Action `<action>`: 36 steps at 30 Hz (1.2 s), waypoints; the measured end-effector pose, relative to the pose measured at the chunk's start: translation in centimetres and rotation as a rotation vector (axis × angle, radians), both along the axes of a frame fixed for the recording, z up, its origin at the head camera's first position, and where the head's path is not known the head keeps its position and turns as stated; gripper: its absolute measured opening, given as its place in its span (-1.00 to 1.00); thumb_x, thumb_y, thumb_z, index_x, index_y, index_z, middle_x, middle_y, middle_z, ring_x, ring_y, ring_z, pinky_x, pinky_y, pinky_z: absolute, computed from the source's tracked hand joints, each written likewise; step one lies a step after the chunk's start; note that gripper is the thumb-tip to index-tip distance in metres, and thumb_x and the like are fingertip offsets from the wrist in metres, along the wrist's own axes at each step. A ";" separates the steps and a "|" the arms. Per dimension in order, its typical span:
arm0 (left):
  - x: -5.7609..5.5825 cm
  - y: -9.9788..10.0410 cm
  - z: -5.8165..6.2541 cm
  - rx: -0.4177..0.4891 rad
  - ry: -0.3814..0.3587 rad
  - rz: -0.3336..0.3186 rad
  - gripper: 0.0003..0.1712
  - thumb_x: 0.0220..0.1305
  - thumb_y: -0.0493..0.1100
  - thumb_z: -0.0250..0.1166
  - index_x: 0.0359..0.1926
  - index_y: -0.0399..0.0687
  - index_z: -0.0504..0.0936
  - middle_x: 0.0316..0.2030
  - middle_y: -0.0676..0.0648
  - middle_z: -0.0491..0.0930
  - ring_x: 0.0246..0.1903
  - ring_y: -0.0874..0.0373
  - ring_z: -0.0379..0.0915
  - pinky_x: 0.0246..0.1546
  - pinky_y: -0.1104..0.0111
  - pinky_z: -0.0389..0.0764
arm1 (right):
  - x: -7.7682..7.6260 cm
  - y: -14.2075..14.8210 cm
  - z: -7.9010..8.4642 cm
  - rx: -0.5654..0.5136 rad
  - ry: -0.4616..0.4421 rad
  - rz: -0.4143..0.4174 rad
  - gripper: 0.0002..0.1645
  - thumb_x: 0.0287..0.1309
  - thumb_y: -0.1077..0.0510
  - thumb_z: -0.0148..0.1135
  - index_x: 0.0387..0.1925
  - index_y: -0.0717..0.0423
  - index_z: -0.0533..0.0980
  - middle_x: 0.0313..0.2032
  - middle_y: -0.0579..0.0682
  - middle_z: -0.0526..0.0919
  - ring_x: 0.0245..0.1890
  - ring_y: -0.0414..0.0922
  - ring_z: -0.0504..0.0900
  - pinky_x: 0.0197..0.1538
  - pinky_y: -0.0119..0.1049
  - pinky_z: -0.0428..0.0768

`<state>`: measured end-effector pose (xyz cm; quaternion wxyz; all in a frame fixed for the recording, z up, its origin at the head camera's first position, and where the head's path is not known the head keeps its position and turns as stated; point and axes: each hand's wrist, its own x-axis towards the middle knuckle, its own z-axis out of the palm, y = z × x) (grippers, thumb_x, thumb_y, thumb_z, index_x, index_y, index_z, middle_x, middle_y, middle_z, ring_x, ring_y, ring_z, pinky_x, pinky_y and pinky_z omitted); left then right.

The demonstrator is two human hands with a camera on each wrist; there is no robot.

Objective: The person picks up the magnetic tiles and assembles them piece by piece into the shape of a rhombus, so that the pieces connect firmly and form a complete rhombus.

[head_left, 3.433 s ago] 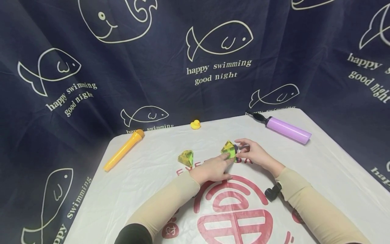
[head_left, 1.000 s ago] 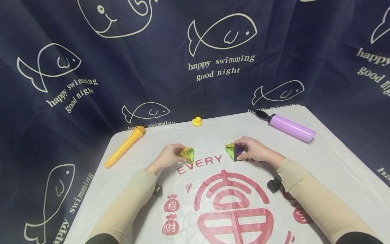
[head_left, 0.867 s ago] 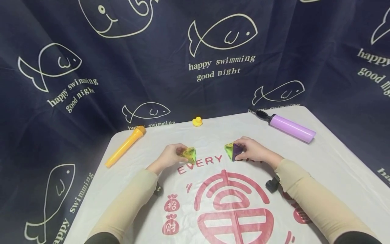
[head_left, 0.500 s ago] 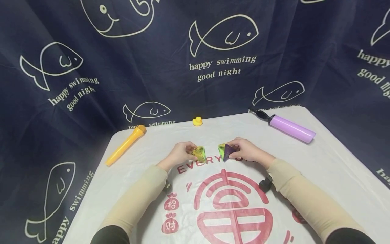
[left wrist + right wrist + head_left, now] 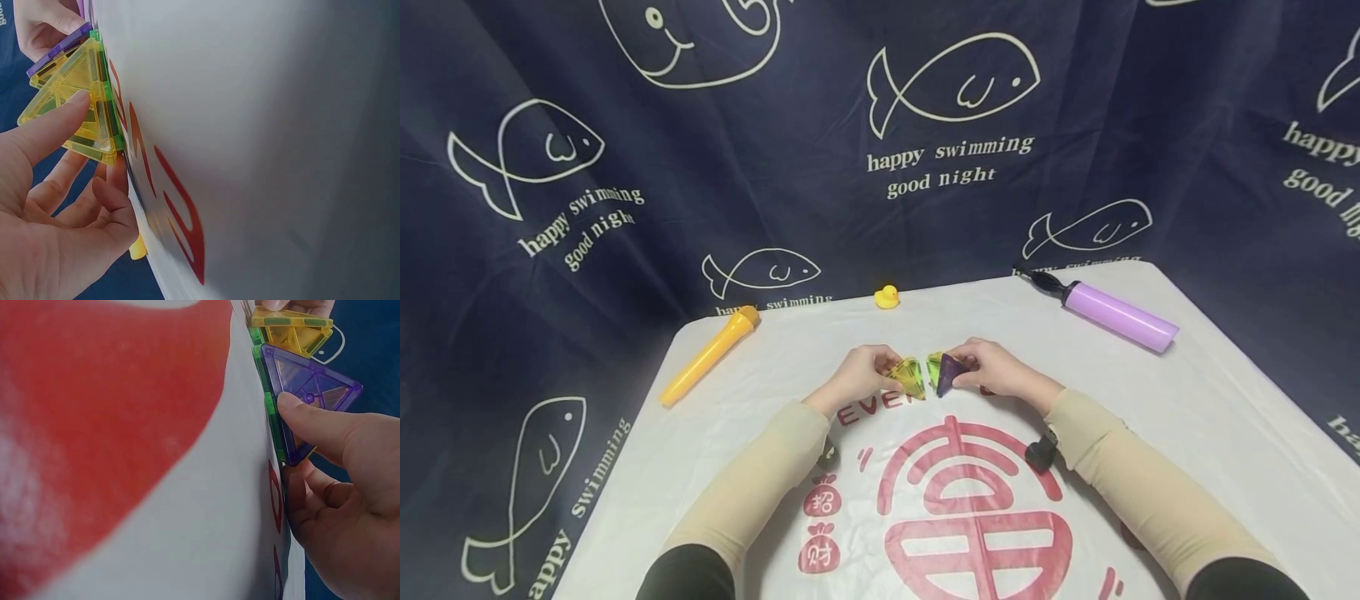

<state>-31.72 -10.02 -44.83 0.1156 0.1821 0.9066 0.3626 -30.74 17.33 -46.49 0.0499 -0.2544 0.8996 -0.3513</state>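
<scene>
Two small pyramids of clear magnetic tiles stand side by side on the white cloth, a narrow gap between them in the head view. The left pyramid [image 5: 907,379] has yellow sides on a green base. My left hand [image 5: 861,373] pinches it, thumb pressed on a yellow face in the left wrist view. The right pyramid [image 5: 949,375] shows a purple side tile [image 5: 303,381], with green at its base and some yellow. My right hand [image 5: 1000,372] holds it, thumb on the purple tile. The far faces of both are hidden by fingers.
A yellow rubber duck [image 5: 887,297] sits at the table's back edge. An orange toy microphone [image 5: 709,357] lies at the left, a purple hand pump [image 5: 1120,317] at the back right. A dark fish-print curtain [image 5: 820,158] hangs behind the table.
Earlier, both hands worked at the right pyramid while the left one stood alone. The left hand then took the left pyramid, and both pyramids have moved inward, nearly meeting.
</scene>
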 end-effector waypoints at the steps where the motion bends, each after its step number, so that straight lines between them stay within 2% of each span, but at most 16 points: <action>1: 0.0 0.0 0.0 -0.001 -0.001 0.001 -0.56 0.05 -0.23 0.61 0.00 -0.09 0.71 -0.20 0.03 0.67 -0.13 0.13 0.57 0.05 0.23 0.58 | 0.0 0.0 0.0 0.002 -0.002 0.001 -0.46 0.13 0.24 0.50 0.15 0.31 0.60 -0.18 0.04 0.63 -0.16 -0.03 0.59 0.02 -0.01 0.57; 12: 0.1 0.4 0.0 0.005 0.013 -0.031 -0.57 0.07 -0.23 0.60 -0.01 -0.12 0.71 -0.19 -0.01 0.69 -0.14 0.13 0.59 0.04 0.25 0.59 | -0.1 -0.2 -0.2 -0.031 -0.013 0.003 -0.47 0.12 0.25 0.50 0.13 0.32 0.60 -0.18 0.04 0.63 -0.15 -0.01 0.62 0.01 -0.02 0.58; 26: 0.0 0.4 -0.1 0.030 -0.005 -0.007 -0.58 0.07 -0.23 0.60 -0.02 -0.09 0.71 -0.20 0.01 0.68 -0.15 0.15 0.58 0.03 0.27 0.59 | -0.3 -0.3 -0.2 -0.033 -0.007 0.008 -0.51 0.12 0.25 0.50 0.08 0.37 0.62 -0.20 0.06 0.64 -0.20 -0.03 0.62 -0.04 -0.05 0.59; 36: 0.0 0.3 0.1 0.041 -0.006 -0.004 -0.60 0.07 -0.23 0.60 -0.04 -0.09 0.72 -0.24 0.04 0.67 -0.19 0.18 0.56 -0.01 0.28 0.59 | -0.3 -0.5 -0.1 -0.035 -0.029 -0.004 -0.50 0.14 0.25 0.49 0.10 0.36 0.61 -0.14 0.09 0.65 -0.10 0.03 0.65 0.06 0.02 0.59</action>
